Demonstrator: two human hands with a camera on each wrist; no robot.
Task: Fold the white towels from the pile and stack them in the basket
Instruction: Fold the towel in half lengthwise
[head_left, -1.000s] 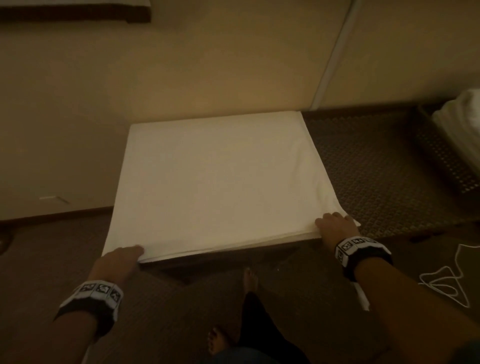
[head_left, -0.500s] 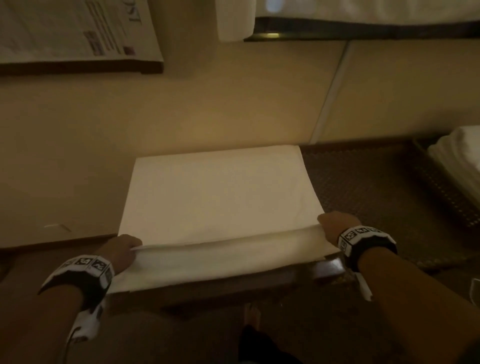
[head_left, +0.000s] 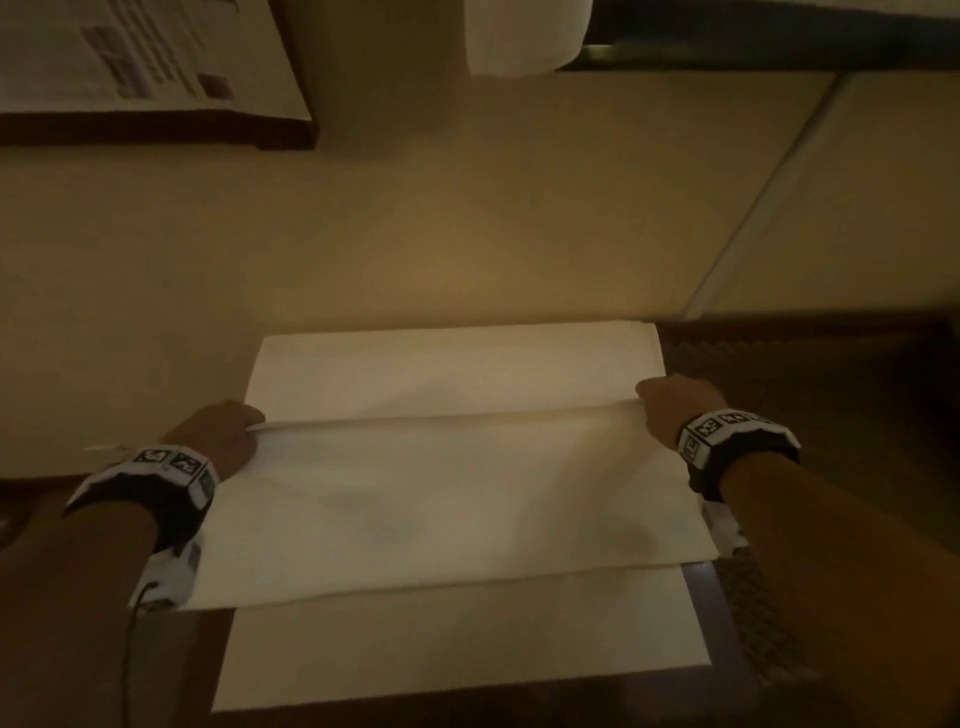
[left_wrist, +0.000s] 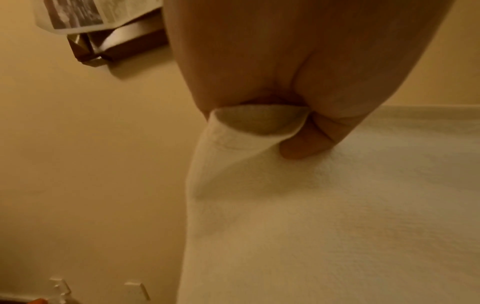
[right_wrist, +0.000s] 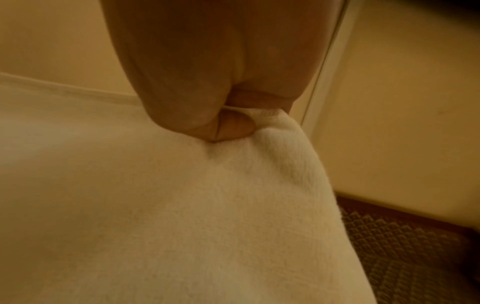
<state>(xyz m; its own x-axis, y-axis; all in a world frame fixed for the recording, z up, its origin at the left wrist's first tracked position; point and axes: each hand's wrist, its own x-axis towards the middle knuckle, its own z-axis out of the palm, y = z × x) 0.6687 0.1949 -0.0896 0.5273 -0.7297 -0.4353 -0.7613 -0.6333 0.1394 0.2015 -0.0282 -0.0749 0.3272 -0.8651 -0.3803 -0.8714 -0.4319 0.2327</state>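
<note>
Head view: both hands mid-fold over a white terry towel (head_left: 457, 499) on a dark worktop (head_left: 701, 577).

Left hand (head_left: 221, 434) and right hand (head_left: 678, 408) knuckles-up at opposite ends of the raised edge, fingers (left_wrist: 302, 148) curled and pinching cloth, thumb on top. Since half a second ago, edge carried farther toward the beige wall (head_left: 467, 234), leaving the near layer uncovered. Patterned brown carpet (head_left: 779, 639) to the right, framed notice (head_left: 145, 67) upper left.

One white towel (head_left: 457, 499), two hands
</note>
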